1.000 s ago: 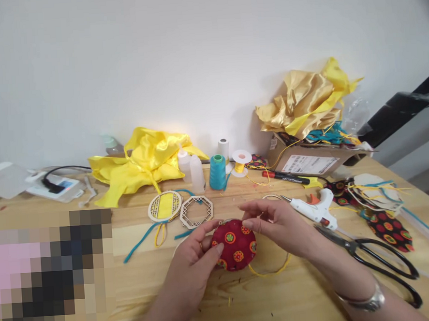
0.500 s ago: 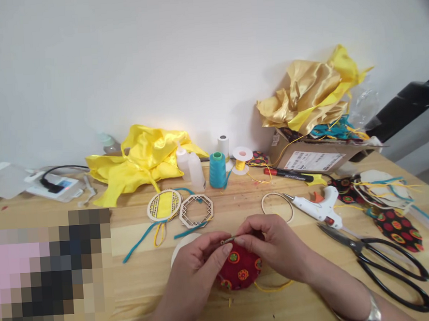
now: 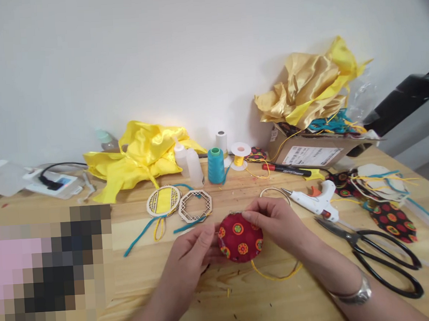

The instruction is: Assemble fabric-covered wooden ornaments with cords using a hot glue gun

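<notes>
A round fabric-covered disc (image 3: 241, 239), dark red with orange and green flower motifs, is held up between both hands. My left hand (image 3: 194, 251) grips its left edge, thumb in front and fingers behind. At its upper right rim, my right hand (image 3: 271, 220) pinches the edge. A small metal piece shows at the top of the disc, too small to name. From the bottom hangs a yellow cord (image 3: 276, 276) that trails right onto the table. Beyond the hands lie an octagonal wooden lattice frame (image 3: 181, 211) and a round lattice frame (image 3: 150, 208) with yellow cloth.
Black-handled scissors (image 3: 355, 239) and a white glue gun (image 3: 317, 200) lie to the right. Behind stand a teal thread cone (image 3: 215, 167), a yellow spool (image 3: 240, 161) and a plastic bottle (image 3: 195, 169). A cardboard box (image 3: 308, 150) holds cloth. Yellow satin (image 3: 138, 158) is heaped at back left.
Both hands have spread apart, the left toward the disc's left edge. More of the disc's face now shows, and it has tilted up toward me. The view has shifted slightly.
</notes>
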A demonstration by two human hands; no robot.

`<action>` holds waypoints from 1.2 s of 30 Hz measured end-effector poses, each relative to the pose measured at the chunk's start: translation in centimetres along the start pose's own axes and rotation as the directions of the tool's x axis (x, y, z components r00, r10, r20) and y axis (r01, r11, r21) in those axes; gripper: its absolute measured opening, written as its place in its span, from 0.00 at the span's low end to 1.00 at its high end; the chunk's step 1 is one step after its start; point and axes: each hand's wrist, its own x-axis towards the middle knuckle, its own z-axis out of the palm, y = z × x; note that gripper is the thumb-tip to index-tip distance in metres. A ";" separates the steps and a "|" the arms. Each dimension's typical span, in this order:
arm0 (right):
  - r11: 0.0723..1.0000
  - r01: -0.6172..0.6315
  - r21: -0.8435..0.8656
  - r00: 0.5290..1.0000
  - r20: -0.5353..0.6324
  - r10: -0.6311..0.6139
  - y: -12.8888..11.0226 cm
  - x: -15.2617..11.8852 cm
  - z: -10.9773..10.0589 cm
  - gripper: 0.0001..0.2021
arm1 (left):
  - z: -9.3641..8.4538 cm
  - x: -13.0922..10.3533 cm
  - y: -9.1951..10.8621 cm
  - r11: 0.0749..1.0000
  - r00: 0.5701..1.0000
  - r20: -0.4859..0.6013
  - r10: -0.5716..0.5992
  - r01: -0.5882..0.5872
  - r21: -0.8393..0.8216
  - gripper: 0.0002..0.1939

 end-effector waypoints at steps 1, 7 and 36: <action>0.999 -0.016 0.040 1.000 -0.017 0.017 0.1 0.1 -0.1 0.09 | 0.0 0.0 0.0 1.000 0.999 0.029 -0.013 0.013 0.004 0.20; 0.989 -0.055 0.134 0.998 -0.034 0.060 0.5 0.3 0.1 0.12 | 0.1 0.1 0.0 0.995 0.998 0.001 -0.060 0.060 0.074 0.13; 0.995 -0.046 0.084 0.998 0.043 0.042 0.9 0.2 0.1 0.18 | 0.3 -0.1 0.1 0.994 0.999 0.011 -0.036 0.034 0.108 0.16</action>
